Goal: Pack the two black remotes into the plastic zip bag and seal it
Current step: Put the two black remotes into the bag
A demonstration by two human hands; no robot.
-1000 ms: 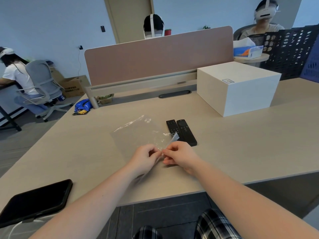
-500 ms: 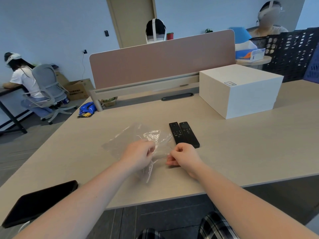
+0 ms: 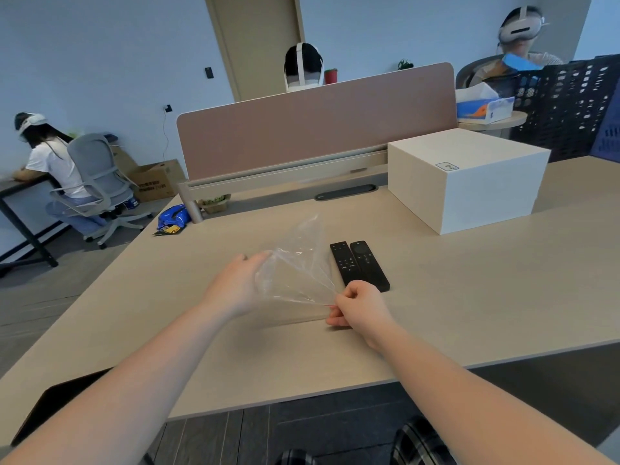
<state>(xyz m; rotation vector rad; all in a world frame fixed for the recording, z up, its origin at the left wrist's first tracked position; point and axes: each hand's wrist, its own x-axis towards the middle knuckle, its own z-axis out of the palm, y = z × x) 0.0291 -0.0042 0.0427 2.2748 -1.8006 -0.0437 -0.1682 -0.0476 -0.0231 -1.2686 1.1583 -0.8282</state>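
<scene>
Zip bag: thin clear plastic film, glossy, creased, glints noted along folds at centre frame. Two remotes: black plastic, matt, small buttons faintly seen. Table: pale wood-grain laminate, smooth, matt. Box at upper right: off-white, smooth, low sheen; material cannot be told. Divider panel at upper centre: dusty pink, cloth-like, matt. Dark slab at lower left: black, smooth.

- Your clear plastic zip bag is lifted off the desk, crumpled and stretched, one corner pointing up and away from you.
- Your two black remotes lie flat, side by side and touching, buttons up, just right of the bag, not yet inside it.
</scene>
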